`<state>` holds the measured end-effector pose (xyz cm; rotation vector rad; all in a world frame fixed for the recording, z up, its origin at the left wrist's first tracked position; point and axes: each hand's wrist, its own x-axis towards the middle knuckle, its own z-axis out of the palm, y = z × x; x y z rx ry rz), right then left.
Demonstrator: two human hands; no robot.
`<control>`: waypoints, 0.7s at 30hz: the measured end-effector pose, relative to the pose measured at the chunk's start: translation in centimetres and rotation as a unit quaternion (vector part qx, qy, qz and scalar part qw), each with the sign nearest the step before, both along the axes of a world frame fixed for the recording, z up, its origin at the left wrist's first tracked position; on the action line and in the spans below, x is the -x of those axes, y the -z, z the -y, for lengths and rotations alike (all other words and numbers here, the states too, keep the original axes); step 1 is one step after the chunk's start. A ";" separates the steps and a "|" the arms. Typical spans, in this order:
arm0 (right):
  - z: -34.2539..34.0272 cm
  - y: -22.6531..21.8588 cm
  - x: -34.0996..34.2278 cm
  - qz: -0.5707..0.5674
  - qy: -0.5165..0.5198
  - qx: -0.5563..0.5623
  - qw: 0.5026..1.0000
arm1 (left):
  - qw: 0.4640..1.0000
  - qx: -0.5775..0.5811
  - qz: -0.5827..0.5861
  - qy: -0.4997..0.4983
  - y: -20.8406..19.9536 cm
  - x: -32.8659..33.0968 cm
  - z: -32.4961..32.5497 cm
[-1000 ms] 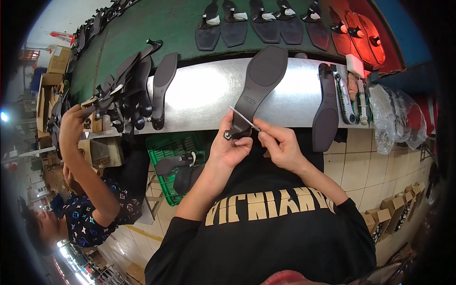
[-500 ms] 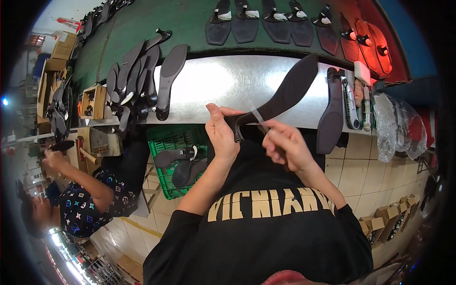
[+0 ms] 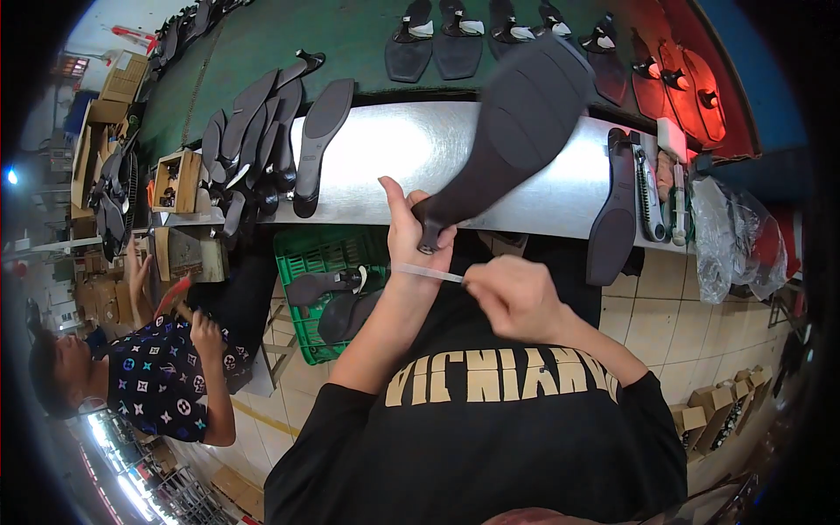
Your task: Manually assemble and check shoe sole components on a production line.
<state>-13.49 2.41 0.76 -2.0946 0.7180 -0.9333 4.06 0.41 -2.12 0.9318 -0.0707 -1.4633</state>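
Observation:
My left hand (image 3: 420,232) grips a black heeled sandal (image 3: 516,140) round its heel end, thumb raised. The sandal's dark sole faces me, its toe pointing up and right over the metal bench; the toe is slightly blurred. Below it my right hand (image 3: 516,297) is closed in a pinch on a thin translucent strip (image 3: 429,273). The strip's far end lies across or just in front of my left wrist. I cannot make out its exact kind. Separate soles-up shoes lie on the bench, one left (image 3: 322,144) and one right (image 3: 614,210).
A green crate (image 3: 293,254) with shoes stands below the bench (image 3: 376,140). Shoes pile up at left beside a wooden box (image 3: 178,182). A utility knife (image 3: 649,192) and a plastic bag (image 3: 739,236) lie right. A co-worker (image 3: 157,376) holding a hammer sits left.
The sandal has swung so more of its sole faces me. My right hand with the strip has moved down and slightly left, away from the sandal. The co-worker's hands have moved and now hold a hammer.

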 end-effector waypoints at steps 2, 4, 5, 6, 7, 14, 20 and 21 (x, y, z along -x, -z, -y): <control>-0.2 0.3 -0.3 0.014 -0.018 -0.021 1.000 | 0.987 -0.071 -0.145 -0.016 -0.7 0.0 1.1; 1.1 0.6 -0.2 -0.015 0.102 -0.045 0.994 | 0.981 -0.066 -0.181 0.014 -1.4 0.1 0.8; 1.4 0.9 -0.2 -0.033 0.104 -0.089 0.990 | 0.980 -0.041 -0.194 0.020 -0.6 0.1 0.6; 1.3 1.1 -0.6 -0.030 0.099 -0.084 0.991 | 0.978 -0.013 -0.206 0.026 -0.2 -0.1 0.5; 1.0 1.4 -1.2 -0.021 0.086 -0.056 0.994 | 0.984 0.010 -0.173 0.040 -0.1 -0.2 0.4; 0.3 -1.2 -2.9 0.016 -0.039 -0.045 0.998 | 0.983 0.107 -0.117 -0.098 -2.2 -8.5 3.0; 3.8 -1.8 0.5 0.016 0.101 -0.160 0.982 | 0.943 0.042 0.203 -0.261 -8.6 -24.9 2.2; 4.2 -1.8 0.8 0.027 0.105 -0.134 0.985 | 0.941 0.045 0.255 -0.219 -8.6 -28.3 1.0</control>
